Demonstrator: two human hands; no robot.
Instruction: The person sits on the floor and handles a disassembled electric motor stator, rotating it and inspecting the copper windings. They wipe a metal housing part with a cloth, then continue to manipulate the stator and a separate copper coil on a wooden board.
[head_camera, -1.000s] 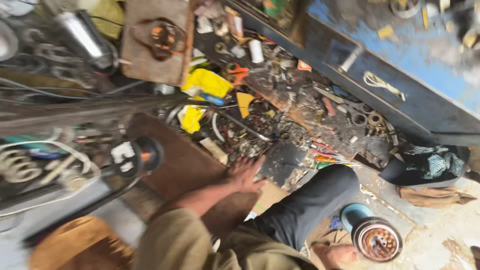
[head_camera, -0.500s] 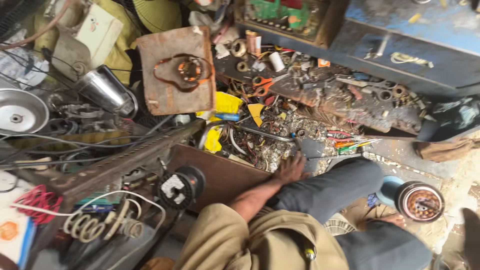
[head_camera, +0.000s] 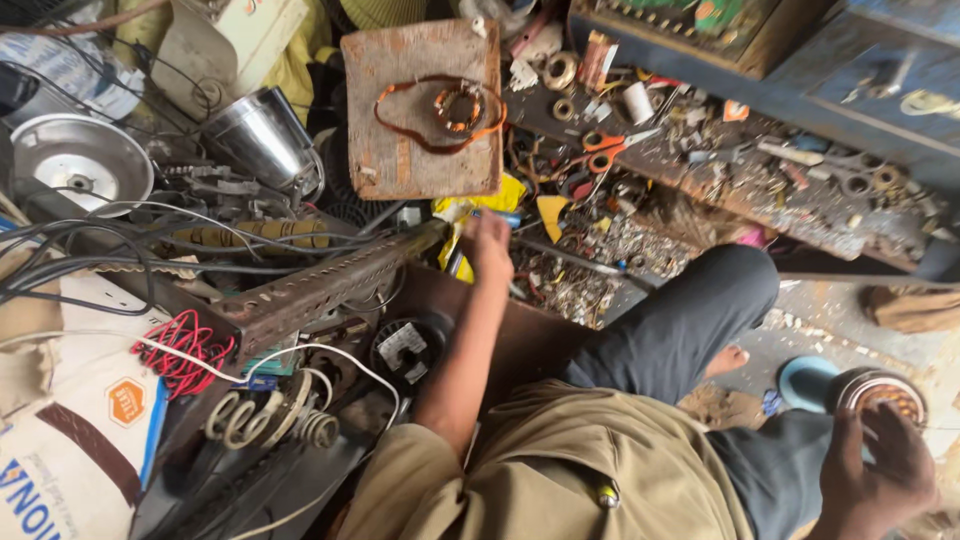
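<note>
left hand (head_camera: 490, 240) is reaching up into the clutter, fingers curling by the yellow scrap (head_camera: 470, 200) and blue pen (head_camera: 500, 215), grip unclear. wooden board (head_camera: 422, 110) is lying just beyond, rusty rail (head_camera: 310, 290) crowding its left. far right, right hand (head_camera: 880, 470) is gripping the round coil (head_camera: 880, 395).

Your torso carries a khaki shirt (head_camera: 560, 470) with short sleeves, creased, with a small metallic button (head_camera: 604, 496) near its middle. Your legs wear dark grey trousers (head_camera: 690, 320), and a bare foot (head_camera: 728, 360) shows beside the knee. Both forearms are uncovered; your left hand (head_camera: 490, 240) and right hand (head_camera: 880, 480) are ungloved.
</note>
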